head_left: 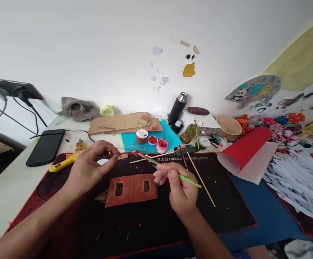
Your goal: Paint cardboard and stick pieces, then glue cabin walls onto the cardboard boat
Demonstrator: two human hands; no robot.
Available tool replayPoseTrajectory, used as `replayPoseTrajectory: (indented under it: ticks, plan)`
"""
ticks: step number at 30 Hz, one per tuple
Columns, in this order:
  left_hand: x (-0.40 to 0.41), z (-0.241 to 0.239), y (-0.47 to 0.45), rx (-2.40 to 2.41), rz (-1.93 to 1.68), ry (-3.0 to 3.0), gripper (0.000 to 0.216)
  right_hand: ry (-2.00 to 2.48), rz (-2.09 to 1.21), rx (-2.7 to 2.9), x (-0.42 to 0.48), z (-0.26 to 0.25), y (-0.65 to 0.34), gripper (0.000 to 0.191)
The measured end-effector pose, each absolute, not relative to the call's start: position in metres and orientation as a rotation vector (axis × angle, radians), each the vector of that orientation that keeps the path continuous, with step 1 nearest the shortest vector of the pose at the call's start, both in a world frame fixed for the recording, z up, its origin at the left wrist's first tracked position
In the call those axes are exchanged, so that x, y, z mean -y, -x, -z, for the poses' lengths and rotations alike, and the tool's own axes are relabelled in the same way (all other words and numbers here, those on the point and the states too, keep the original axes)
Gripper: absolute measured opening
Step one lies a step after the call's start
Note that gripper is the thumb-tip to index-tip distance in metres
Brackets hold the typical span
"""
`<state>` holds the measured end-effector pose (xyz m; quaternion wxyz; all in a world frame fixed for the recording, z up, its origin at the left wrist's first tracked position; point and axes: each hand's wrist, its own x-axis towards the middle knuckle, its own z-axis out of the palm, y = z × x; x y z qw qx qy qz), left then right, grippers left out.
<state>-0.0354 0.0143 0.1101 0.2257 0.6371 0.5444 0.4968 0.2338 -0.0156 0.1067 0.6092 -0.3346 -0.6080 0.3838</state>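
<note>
My left hand (93,163) pinches the end of a thin red-brown stick (127,153) between thumb and fingers. In my right hand (182,185) is a green-handled paintbrush (188,181), gripped like a pen. Its bristles meet the far end of the stick, above the desk mat. Below both hands lies a cardboard house piece (133,190), painted red-brown, with two cut-out windows. Beyond the hands stand an open jar of red paint (162,145), a lid smeared with red (152,140) and a brown jar with a white top (141,136).
On the left are a black phone (45,146) and a yellow glue gun (64,162). Behind lie cardboard sheets (113,122), blue paper (170,132) and a thermos (178,107). Thin wooden sticks (202,181), rolled red paper (249,149) and white paper strips (296,180) are to the right.
</note>
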Motion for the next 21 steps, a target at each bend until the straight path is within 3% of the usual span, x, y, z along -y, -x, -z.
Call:
replayPoseTrajectory:
  ticks: [21]
  plan:
    - [-0.005,-0.11,0.036,-1.618,-1.414,-1.995,0.011,0.819,-0.945,1.336,0.009,-0.093,-0.221,0.031]
